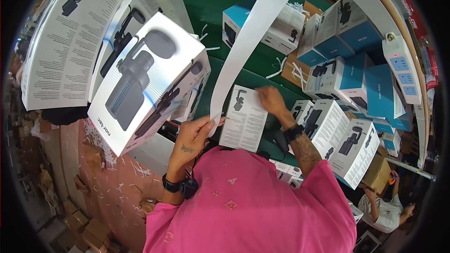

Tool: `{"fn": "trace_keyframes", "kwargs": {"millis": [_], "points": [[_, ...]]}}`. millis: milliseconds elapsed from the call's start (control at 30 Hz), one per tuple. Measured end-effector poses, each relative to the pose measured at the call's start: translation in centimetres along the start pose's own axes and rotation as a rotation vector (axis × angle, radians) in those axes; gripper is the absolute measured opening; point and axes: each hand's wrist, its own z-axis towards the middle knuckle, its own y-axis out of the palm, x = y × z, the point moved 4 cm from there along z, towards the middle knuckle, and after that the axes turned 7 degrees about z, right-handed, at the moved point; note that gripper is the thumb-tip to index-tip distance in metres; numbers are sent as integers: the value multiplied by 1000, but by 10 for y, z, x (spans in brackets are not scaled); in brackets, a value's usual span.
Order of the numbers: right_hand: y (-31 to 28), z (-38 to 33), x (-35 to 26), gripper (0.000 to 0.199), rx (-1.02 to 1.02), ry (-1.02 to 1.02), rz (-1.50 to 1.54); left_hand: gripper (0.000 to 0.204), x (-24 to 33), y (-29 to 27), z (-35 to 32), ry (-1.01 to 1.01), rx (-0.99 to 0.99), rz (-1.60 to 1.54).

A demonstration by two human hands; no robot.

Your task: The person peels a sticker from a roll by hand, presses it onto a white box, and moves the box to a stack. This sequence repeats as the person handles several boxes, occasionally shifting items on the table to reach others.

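A white box point(243, 122) printed with a dark microphone-like device lies in front of me on the green bench. My left hand point(194, 136) is at its left edge, thumb and fingers pinched on the lower end of a long white strip point(243, 47). That strip hangs down in a curve from above. At the box's upper right corner, my right hand point(271, 100) touches the surface with its fingers curled in. Whatever those fingers may hold is hidden.
Large printed boxes point(145, 79) stack up close on the left. Several white and blue boxes point(347, 75) crowd the right side, near a power strip point(402, 70) on a white frame. Paper scraps litter the bench and the reddish floor point(112, 192). Another person point(386, 211) is at lower right.
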Motion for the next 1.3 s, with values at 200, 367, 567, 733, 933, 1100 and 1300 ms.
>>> {"fn": "trace_keyframes", "kwargs": {"millis": [200, 367, 567, 733, 933, 1100, 1300], "points": [[43, -5, -39, 67, 146, -128, -326, 30, -1, -1, -2, 18, -18, -5], [48, -13, -49, 86, 289, -199, -505, 30, -2, -3, -15, 26, -22, -101], [33, -25, -31, 95, 315, 324, -286, 30, 19, -12, -40, 134, -12, -437], [60, -105, -9, 99, 327, 670, -246, 33, 15, -22, -56, 161, -83, -533], [17, -180, -80, 62, -75, 458, -354, 43, 23, -20, -54, 190, -226, -624], [-63, -178, -211, 40, 603, -235, -2, 37, 43, -4, -38, 175, -292, -590], [-70, -178, -261, 40, 677, -674, -228, 27, 58, 0, -38, 213, -258, -435]]}}
